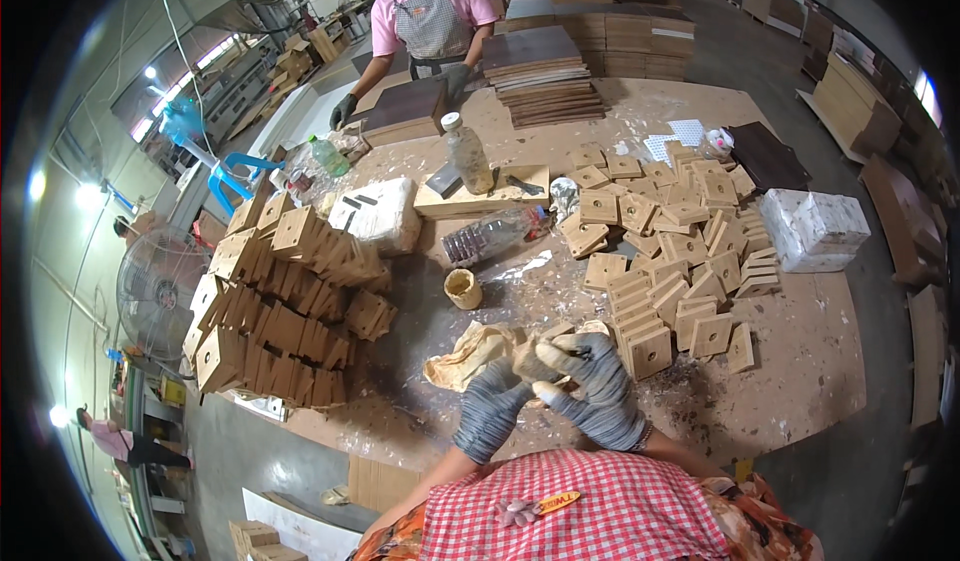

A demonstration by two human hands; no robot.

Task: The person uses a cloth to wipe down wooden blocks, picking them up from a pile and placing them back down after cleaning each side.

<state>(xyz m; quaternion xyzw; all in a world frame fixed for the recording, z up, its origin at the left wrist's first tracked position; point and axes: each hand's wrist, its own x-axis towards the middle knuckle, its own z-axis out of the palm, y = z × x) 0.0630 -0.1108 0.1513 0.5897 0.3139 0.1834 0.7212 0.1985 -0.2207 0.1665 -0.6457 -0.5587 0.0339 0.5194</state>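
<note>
Both my hands wear grey knit gloves and meet over the near middle of the table. My left hand [490,408] is closed on a small tan wooden piece [532,363]. Bent around the same piece from the other side are the fingers of my right hand [602,386]; they partly hide it, so its full shape does not show. A crumpled cream cloth [465,354] lies just beyond my left hand. Past the cloth stands a small yellowish cup [462,288]. Loose wooden blocks with a round hole [650,352] lie close to my right hand.
Stacked wooden blocks [290,336] rise at the left; more are heaped at the right beside a white wrapped bundle [815,231]. A plastic bottle [490,237] lies on its side mid-table; another bottle [465,153] stands behind it. Across the table, a co-worker [430,26] handles dark panels [405,108].
</note>
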